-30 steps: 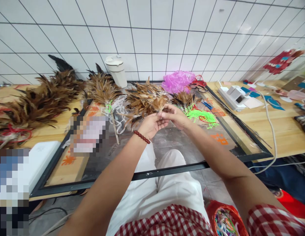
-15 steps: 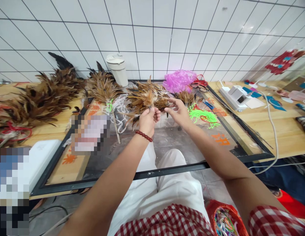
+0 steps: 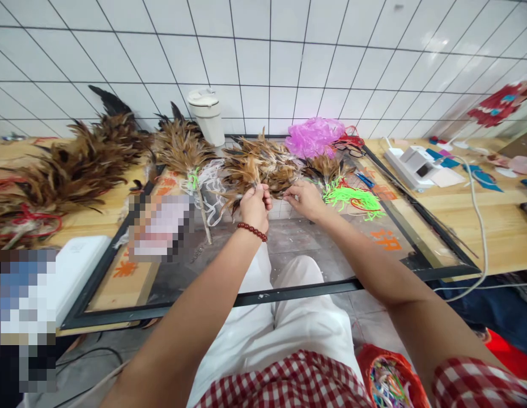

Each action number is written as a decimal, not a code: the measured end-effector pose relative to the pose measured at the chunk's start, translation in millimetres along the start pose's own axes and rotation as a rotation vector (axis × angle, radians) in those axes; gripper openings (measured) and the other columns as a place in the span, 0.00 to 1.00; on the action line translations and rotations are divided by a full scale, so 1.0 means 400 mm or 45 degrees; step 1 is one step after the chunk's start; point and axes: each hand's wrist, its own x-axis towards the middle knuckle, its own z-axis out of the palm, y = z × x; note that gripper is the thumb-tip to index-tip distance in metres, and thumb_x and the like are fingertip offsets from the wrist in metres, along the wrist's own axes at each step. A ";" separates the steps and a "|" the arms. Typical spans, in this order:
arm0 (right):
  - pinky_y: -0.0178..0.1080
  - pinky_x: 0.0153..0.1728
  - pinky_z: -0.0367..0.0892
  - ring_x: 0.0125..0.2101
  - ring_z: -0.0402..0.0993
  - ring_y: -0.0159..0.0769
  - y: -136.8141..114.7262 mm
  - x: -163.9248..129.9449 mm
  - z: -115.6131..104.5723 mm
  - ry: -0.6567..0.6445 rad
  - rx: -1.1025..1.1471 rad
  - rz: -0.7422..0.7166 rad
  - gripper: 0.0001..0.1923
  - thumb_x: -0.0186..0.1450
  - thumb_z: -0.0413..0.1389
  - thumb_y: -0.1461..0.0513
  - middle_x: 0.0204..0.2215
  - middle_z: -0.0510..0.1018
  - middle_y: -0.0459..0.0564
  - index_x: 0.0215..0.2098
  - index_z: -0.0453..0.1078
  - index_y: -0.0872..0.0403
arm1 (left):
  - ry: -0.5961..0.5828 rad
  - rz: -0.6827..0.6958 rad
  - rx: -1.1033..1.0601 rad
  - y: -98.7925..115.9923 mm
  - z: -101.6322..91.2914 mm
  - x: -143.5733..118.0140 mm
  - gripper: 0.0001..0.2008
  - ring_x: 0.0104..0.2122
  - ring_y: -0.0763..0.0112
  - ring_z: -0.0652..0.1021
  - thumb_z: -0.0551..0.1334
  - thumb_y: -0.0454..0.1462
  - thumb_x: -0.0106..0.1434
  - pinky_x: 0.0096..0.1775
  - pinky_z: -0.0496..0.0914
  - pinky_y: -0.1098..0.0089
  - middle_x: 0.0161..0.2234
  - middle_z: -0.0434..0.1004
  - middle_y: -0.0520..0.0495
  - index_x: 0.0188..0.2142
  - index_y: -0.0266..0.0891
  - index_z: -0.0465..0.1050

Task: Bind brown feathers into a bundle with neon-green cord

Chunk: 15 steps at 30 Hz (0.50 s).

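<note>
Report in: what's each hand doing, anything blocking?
Left hand pinching tan feather tuft. Right hand by brown feather pile, grip unclear. Neon green strings nearby, not blocking.

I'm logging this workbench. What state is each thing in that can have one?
Left hand: closed on a feather tuft
Right hand: loosely curled, grip unclear
White cup: upright, lid on
Pink plastic: crumpled
Green cords: loosely heaped
White strands: loose, looped
Red bag: open, colorful strips inside
Bead bracelet: worn on left wrist
</note>
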 end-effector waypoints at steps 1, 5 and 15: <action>0.43 0.41 0.58 0.39 0.68 0.42 0.001 0.000 -0.002 0.007 0.025 0.010 0.08 0.63 0.54 0.63 0.34 0.76 0.54 0.34 0.76 0.54 | -0.006 0.008 0.004 -0.001 -0.001 0.000 0.09 0.16 0.85 0.63 0.57 0.35 0.65 0.20 0.56 0.81 0.18 0.62 0.58 0.28 0.36 0.65; 0.39 0.35 0.60 0.31 0.67 0.36 0.006 0.001 -0.016 0.210 0.476 0.206 0.05 0.61 0.55 0.61 0.28 0.74 0.49 0.28 0.70 0.54 | -0.044 0.028 0.003 -0.003 -0.006 0.002 0.08 0.16 0.85 0.64 0.60 0.36 0.63 0.20 0.57 0.81 0.18 0.63 0.57 0.28 0.36 0.66; 0.30 0.22 0.55 0.20 0.60 0.23 -0.051 0.000 -0.045 0.097 1.627 0.455 0.14 0.50 0.66 0.55 0.21 0.72 0.41 0.26 0.70 0.54 | -0.194 -0.127 0.225 -0.001 0.004 -0.017 0.08 0.23 0.78 0.75 0.59 0.33 0.63 0.31 0.70 0.75 0.22 0.73 0.49 0.27 0.34 0.68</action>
